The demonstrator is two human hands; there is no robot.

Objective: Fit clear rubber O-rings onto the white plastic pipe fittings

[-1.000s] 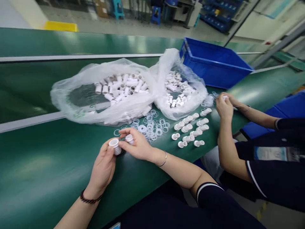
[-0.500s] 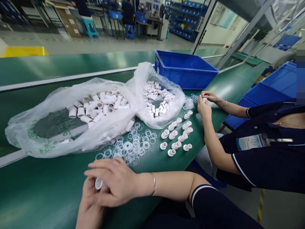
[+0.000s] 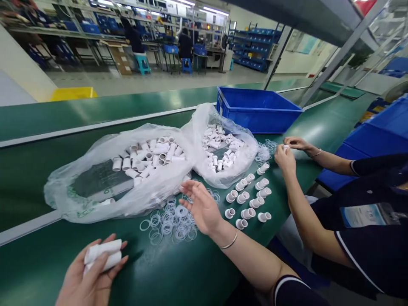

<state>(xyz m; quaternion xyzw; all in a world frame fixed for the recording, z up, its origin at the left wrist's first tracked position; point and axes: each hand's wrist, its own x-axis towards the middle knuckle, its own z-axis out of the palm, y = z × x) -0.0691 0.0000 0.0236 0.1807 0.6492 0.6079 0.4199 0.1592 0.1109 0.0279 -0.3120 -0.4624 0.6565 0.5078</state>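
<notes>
Two white plastic pipe fittings lie side by side in my left hand, thumb across them, at the lower left. My right hand is open, fingers apart, hovering at the edge of a pile of thin clear rings; nothing shows in its fingers. Just beyond it lies an open plastic bag full of loose white fittings. To the right of that hand, several fittings stand or lean in loose rows on the green table.
A second bag of fittings lies behind the rows, with a blue bin beyond it. On the right, a co-worker's hands hold a small white part near another heap of rings. Metal posts rise behind.
My hands have parted. The right one has moved away toward the bag and rings, its fingers opening; the left now shows two fittings. The view has tilted up and shifted left.
</notes>
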